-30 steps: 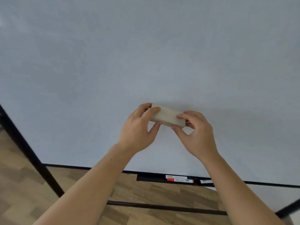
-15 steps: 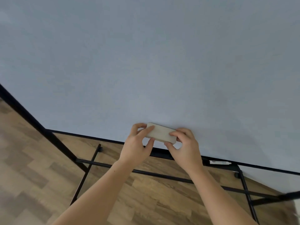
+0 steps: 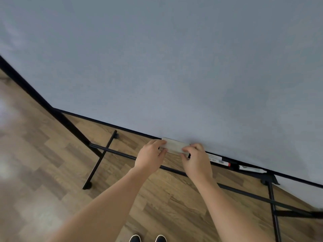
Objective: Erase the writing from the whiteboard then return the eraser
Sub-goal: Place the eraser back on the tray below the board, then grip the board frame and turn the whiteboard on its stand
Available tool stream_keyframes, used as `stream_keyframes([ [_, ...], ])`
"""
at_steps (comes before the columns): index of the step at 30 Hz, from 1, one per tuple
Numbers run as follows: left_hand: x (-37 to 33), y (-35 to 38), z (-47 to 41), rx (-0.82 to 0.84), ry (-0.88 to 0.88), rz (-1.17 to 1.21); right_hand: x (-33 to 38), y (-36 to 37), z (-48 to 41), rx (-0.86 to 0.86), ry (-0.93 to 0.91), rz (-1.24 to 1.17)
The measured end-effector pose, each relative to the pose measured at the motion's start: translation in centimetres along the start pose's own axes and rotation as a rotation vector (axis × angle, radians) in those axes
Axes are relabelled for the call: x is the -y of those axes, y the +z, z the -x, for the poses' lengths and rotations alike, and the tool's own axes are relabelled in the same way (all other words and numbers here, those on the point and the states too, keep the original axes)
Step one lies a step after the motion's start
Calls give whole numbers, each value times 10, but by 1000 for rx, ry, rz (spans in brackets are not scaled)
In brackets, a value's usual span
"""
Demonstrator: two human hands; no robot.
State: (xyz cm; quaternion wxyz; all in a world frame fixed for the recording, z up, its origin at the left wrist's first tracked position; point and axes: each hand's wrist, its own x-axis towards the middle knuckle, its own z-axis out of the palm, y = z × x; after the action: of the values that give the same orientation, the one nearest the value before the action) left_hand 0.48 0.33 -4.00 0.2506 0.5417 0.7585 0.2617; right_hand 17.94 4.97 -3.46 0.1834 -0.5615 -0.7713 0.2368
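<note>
Both bare forearms reached forward, the left hand (image 3: 151, 156) and right hand (image 3: 197, 159) each pinching closed, fingers curled inward.

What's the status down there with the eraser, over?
Left hand and right hand both grip eraser at whiteboard bottom edge. No writing visible. Markers lie right, clear.

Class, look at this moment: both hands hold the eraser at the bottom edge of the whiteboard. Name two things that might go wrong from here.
1. The eraser is pinched only at its ends by the left hand and right hand; released off the ledge, it may drop to the wooden floor.
2. Markers lie on the tray just right of the right hand; a sideways slide might knock them off.
</note>
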Motion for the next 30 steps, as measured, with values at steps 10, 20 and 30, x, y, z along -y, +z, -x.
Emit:
stream_keyframes([
  [10,-6,2,6,-6,-97,-47,4,2,-4,20,-7,97],
  [20,2,-79,32,-119,-120,-50,104,-18,-17,-37,-126,-53],
  [30,72,-219,70,-309,-127,-26,257,14,-11,-29,-284,-141],
])
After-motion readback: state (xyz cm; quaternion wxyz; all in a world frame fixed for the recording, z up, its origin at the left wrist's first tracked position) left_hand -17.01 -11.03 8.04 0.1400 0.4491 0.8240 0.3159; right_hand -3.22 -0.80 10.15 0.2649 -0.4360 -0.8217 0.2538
